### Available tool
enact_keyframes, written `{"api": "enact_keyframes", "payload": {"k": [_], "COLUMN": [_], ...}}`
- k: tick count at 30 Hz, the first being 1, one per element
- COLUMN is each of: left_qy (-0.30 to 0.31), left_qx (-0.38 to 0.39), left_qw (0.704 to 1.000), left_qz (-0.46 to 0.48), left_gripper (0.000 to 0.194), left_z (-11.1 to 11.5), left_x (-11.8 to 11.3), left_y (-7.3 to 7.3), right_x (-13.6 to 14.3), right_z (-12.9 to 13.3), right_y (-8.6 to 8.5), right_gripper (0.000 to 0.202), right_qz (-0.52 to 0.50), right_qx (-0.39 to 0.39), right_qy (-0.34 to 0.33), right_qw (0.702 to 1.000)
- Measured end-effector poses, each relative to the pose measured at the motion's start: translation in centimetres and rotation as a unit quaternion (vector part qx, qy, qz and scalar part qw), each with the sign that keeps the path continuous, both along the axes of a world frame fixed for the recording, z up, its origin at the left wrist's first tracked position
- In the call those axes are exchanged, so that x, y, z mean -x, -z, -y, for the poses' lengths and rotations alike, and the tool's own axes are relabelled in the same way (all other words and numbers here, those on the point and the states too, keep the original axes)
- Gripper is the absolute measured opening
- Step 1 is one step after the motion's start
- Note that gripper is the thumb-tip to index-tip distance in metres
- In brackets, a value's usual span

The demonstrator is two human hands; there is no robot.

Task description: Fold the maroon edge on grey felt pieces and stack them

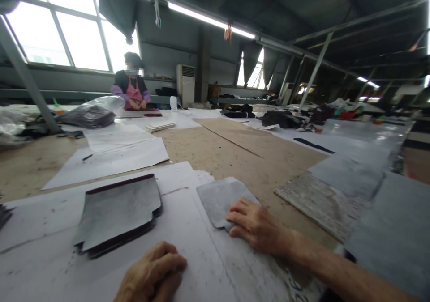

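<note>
My right hand (250, 223) rests on a grey, round-cornered cut piece (221, 199) lying on the white paper. Its fingers reach forward, a little bent, and lie on the piece's right part. At the bottom, over the white paper, my left hand (154, 273) is closed, fingers curled together toward the thumb. Whether anything small is inside it is hidden. Ahead and to the left of that hand sits a stack of grey cut pieces (122, 212) with dark edges and notched corners, touched by neither hand.
White paper sheets (134, 156) and brown board (215, 145) cover the long table. A worn, mottled board (312, 199) and grey sheets (393, 230) lie to the right. Dark fabric pieces (280, 118) and a plastic-wrapped bundle (89, 114) are farther off. A person (132, 87) works across the table.
</note>
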State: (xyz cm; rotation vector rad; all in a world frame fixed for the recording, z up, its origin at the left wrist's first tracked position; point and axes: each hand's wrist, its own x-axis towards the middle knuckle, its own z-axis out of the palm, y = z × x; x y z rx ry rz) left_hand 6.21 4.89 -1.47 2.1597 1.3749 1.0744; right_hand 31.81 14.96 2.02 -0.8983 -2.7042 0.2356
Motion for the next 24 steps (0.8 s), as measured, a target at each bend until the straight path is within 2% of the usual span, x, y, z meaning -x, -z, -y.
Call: {"api": "enact_keyframes", "payload": {"k": [2,4,7,10,14,18,21,24], "left_qy": [-0.005,-0.004,0.015,0.05,0.076,0.017,-0.038,-0.077], "left_qx": [-0.005,-0.028,-0.061,-0.078,-0.057,-0.036,-0.042,-0.042], "left_qw": [1.0,0.999,0.996,0.989,0.981,0.97,0.965,0.959], "left_qz": [-0.007,-0.018,-0.06,-0.114,-0.171,-0.24,-0.255,-0.271], "left_gripper": [0.018,0.019,0.025,0.03,0.028,0.022,0.022,0.024], "left_z": [0.0,0.1,-0.5,-1.8,-4.3,-7.3,-9.2,-10.0], "left_x": [0.2,0.3,-0.4,-2.0,-4.4,-5.7,-5.8,-5.8], "left_y": [0.0,0.0,-0.3,-0.9,-1.8,-1.9,-1.4,-0.8], "right_x": [-0.3,-0.5,-0.7,-0.8,0.1,2.3,3.9,4.6], "right_z": [-0.5,-1.0,-1.5,-1.6,-0.9,-0.5,-0.8,-1.3], "right_y": [0.2,0.3,0.2,0.0,-0.5,-1.0,-0.9,-0.9], "right_gripper": [0.023,0.03,0.032,0.028,0.024,0.017,0.019,0.015], "right_qz": [0.007,0.003,-0.011,-0.021,0.0,0.049,0.08,0.094], "right_qx": [-0.01,-0.016,-0.014,-0.011,-0.015,-0.029,-0.036,-0.024], "right_qy": [-0.026,-0.024,0.01,0.055,0.116,0.16,0.155,0.141], "right_qw": [1.0,1.0,1.0,0.998,0.993,0.986,0.984,0.985]}}
